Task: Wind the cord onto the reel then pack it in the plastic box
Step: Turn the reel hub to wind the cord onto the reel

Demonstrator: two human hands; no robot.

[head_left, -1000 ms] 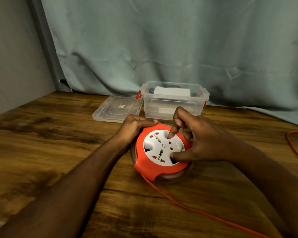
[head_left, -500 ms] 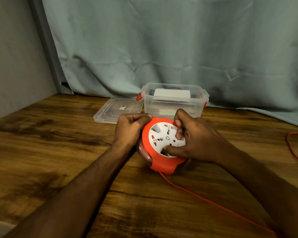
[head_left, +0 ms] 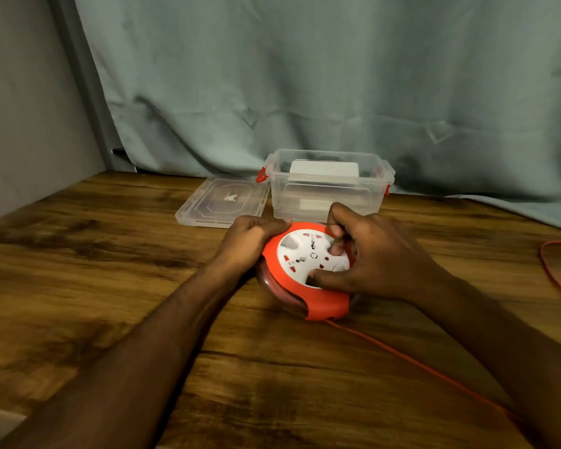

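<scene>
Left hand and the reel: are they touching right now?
Touching. The head view shows the left hand gripping the orange rim of the reel, fingers curled over its far edge with no gap, while the right hand works the white face.

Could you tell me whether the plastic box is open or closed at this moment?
Open. The plastic box has no cover on its rim; its clear lid lies flat on the wooden table beside it.

Bare forearms, no visible sleeves

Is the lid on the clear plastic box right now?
No: the clear plastic box stands open, and its transparent lid lies flat on the wooden table to its left.
</scene>
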